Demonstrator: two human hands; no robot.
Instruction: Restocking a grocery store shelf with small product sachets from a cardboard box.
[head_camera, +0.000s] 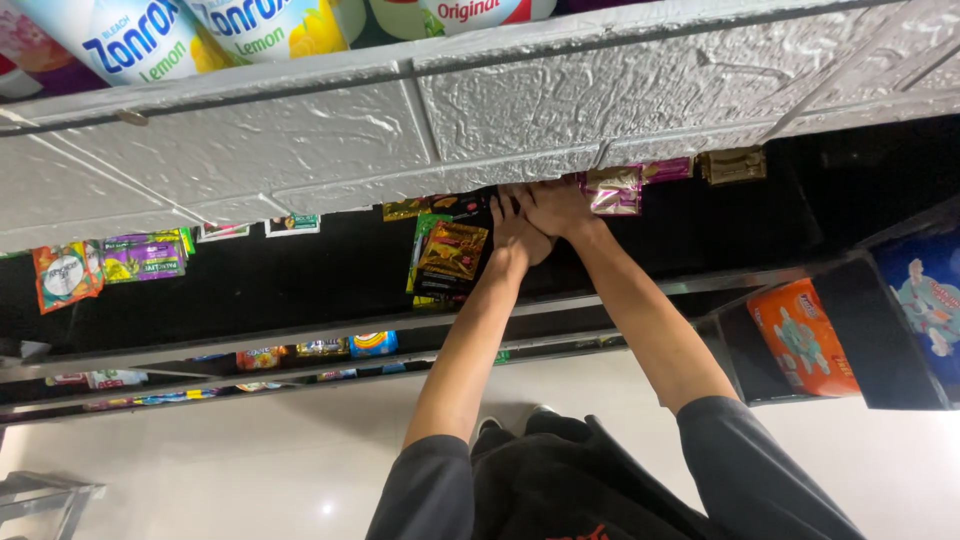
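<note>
Both my arms reach forward to a dark shelf under a white textured ledge (500, 110). My left hand (518, 235) and my right hand (560, 208) meet and overlap right at the ledge's lower edge. Their fingertips are partly hidden by it. A brown and gold sachet (452, 255) hangs just left of my left hand. Shiny pink sachets (615, 192) hang just right of my right hand. Whether either hand grips a sachet does not show.
More hanging sachets, orange (62, 275) and purple-green (145, 258), line the shelf at left. White bottles (130, 40) stand on the ledge. An orange pack (805, 340) and a blue pack (925, 295) sit in compartments at right. Lower shelf rails (300, 345) hold small packets above a pale floor (200, 460).
</note>
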